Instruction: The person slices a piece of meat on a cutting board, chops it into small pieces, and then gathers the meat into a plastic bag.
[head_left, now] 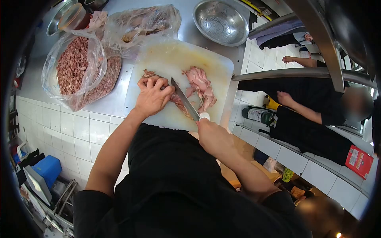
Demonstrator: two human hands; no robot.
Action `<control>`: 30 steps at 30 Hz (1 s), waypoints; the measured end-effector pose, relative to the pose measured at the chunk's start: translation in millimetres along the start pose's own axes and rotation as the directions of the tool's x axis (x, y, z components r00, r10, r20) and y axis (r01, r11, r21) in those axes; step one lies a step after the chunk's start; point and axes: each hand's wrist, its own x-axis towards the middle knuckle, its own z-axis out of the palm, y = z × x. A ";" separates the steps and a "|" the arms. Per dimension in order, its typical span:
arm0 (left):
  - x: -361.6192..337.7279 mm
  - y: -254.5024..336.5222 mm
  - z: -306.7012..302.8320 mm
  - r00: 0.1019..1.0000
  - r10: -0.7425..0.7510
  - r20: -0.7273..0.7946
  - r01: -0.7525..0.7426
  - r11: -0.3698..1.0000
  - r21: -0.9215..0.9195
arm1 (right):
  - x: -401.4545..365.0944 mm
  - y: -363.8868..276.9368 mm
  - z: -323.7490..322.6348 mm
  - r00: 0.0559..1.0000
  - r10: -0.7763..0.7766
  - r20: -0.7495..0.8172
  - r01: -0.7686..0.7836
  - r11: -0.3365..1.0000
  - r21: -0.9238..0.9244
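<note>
On the pale cutting board (158, 55), my left hand (153, 95) is closed over a long piece of meat (180, 105) and presses it down with bent fingers. My right hand (215, 137) grips the white handle of a knife (185, 98). The blade lies slantwise over the meat, its tip pointing up and away, just right of my left fingertips. Sliced pink meat (198, 81) sits in a loose pile to the right of the blade.
An open plastic bag of chopped meat (73, 65) stands left of the board. Behind it are another plastic bag (145, 23), an orange-rimmed container (74, 18) and a metal colander (220, 22). A metal rail (285, 74) runs at right, with a person (301, 107) beyond it.
</note>
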 end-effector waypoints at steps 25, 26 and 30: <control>-5.6 -1.7 1.0 1.000 -0.006 -0.018 0.005 1.000 -0.019 | 70.0 3.1 52.8 0.948 -0.164 -0.274 0.182 0.982 0.043; -6.9 -3.0 3.1 1.000 -0.009 -0.016 0.008 1.000 -0.023 | 72.4 -1.2 41.8 0.967 -0.128 -0.221 0.144 0.988 0.058; -5.7 -2.6 5.0 1.000 -0.023 0.001 0.023 0.999 -0.041 | 2.6 -9.4 -14.7 0.999 -0.020 -0.050 0.023 0.998 0.059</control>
